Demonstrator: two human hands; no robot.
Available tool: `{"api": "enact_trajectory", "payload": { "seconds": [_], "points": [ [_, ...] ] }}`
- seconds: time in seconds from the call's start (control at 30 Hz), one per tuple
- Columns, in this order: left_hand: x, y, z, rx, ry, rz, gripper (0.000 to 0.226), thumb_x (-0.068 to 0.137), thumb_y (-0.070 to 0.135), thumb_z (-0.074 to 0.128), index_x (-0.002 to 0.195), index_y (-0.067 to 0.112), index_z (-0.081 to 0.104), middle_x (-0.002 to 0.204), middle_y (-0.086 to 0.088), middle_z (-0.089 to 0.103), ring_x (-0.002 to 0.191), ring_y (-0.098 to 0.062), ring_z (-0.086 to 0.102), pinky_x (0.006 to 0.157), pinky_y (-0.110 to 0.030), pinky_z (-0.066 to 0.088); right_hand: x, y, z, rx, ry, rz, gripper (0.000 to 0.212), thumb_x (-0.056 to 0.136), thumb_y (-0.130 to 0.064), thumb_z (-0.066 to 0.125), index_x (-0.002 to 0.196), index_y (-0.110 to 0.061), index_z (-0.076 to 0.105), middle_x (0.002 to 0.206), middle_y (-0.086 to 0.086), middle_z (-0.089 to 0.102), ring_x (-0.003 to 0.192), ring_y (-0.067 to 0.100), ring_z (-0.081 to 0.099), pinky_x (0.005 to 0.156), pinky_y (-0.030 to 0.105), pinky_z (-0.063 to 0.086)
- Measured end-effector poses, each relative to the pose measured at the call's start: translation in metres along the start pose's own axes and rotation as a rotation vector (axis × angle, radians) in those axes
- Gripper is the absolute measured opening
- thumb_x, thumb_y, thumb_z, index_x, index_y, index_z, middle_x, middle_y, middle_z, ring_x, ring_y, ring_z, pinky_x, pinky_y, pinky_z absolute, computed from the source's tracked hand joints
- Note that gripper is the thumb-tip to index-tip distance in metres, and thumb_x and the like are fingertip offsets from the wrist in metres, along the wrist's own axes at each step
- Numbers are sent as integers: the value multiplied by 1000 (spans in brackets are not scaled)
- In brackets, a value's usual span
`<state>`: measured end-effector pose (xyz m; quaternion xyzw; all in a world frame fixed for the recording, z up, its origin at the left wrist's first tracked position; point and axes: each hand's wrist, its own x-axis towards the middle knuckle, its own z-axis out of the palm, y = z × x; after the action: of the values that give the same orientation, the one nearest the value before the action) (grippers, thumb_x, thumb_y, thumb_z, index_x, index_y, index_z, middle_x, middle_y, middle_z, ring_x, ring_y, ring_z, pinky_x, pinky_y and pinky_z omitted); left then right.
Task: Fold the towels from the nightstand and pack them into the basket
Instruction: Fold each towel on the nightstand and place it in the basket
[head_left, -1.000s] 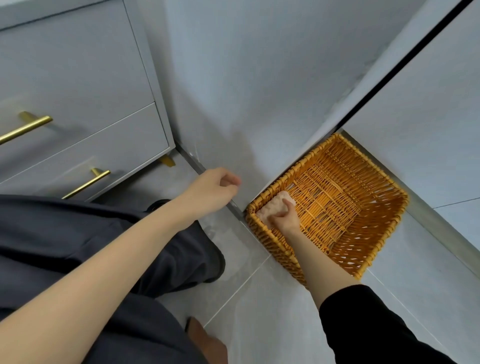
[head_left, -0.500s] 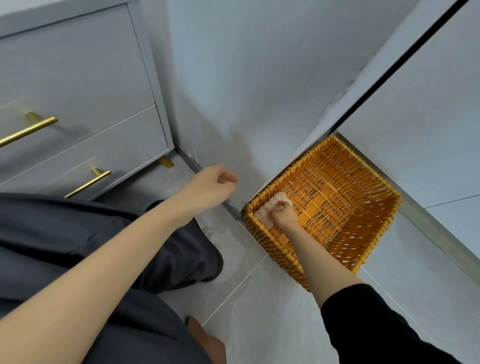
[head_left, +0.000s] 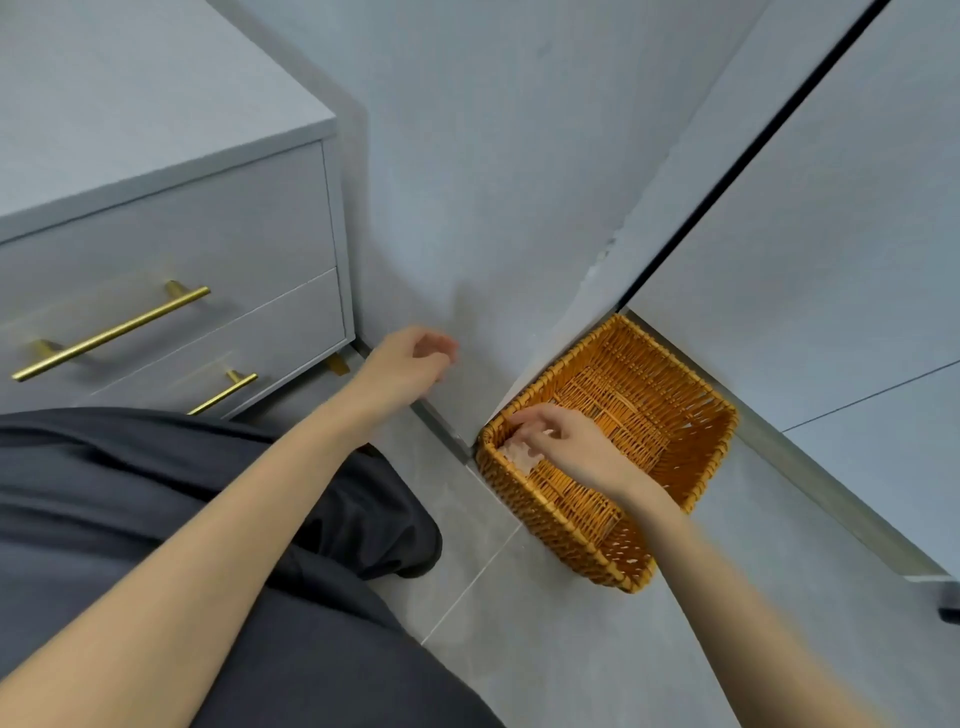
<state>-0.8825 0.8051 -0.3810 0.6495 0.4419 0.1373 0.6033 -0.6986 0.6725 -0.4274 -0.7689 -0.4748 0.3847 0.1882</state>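
— What takes up the most room?
— The grey floor (head_left: 519, 649). The basket (head_left: 561, 512) sits on it, pushed into the wall corner.
— And the nightstand?
— The nightstand (head_left: 171, 218) stands well left of the basket, with both drawers closed.
— The hands?
— The left hand (head_left: 410, 358) hangs in the air left of the basket, loosely curled and holding nothing. The right hand (head_left: 566, 441) is over the basket's near-left corner, fingers loosely spread and gripping nothing.
— The towel?
— The towel (head_left: 517, 456) is a small pale bundle inside that corner, under the right fingers. I cannot tell whether they touch it.
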Motion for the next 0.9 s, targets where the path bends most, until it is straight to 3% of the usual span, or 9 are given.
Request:
{"api": "enact_trajectory", "payload": {
  "seconds": [0.13,0.23,0.4,0.57,0.67,0.9],
  "points": [
    [-19,20,-23,-34,63,63,23,97,8,46,114,17,57,114,2,62,99,-13,58,85,-28,48,-16,-54,-5,-12,29,-145,25,97,-23,51,119,-27,61,104,-9,69,93,3,63,85,23,49],
    [-36,34,-47,-44,118,114,25,96,8,46,117,15,57,112,3,62,96,-12,58,81,-26,49,-15,-94,-6,16,89,-222,23,96,-23,52,117,-27,62,98,-10,69,85,1,63,79,17,48],
    [-67,63,-104,-79,236,207,26,95,7,45,115,19,57,112,5,64,103,-15,60,91,-32,49,-4,-167,-10,30,202,-362,18,96,-27,51,112,-32,59,99,-11,65,84,8,64,76,21,49],
    [-97,87,-169,-83,399,312,23,95,8,47,109,21,59,108,5,66,97,-13,63,83,-28,51,11,-240,-15,79,301,-472,20,94,-21,54,110,-28,63,98,-10,65,82,14,63,71,17,46],
    [-116,92,-207,-82,468,338,22,96,9,46,108,23,58,108,5,65,98,-13,62,81,-26,50,20,-283,-13,91,299,-547,21,93,-18,54,111,-25,64,97,-10,65,81,15,64,66,10,44],
    [-150,78,-278,-71,726,321,26,93,4,48,113,15,58,110,1,64,95,-12,59,76,-23,47,48,-374,15,59,241,-674,22,93,-19,52,111,-27,63,103,-10,65,77,8,62,61,10,41]
  ]
}}
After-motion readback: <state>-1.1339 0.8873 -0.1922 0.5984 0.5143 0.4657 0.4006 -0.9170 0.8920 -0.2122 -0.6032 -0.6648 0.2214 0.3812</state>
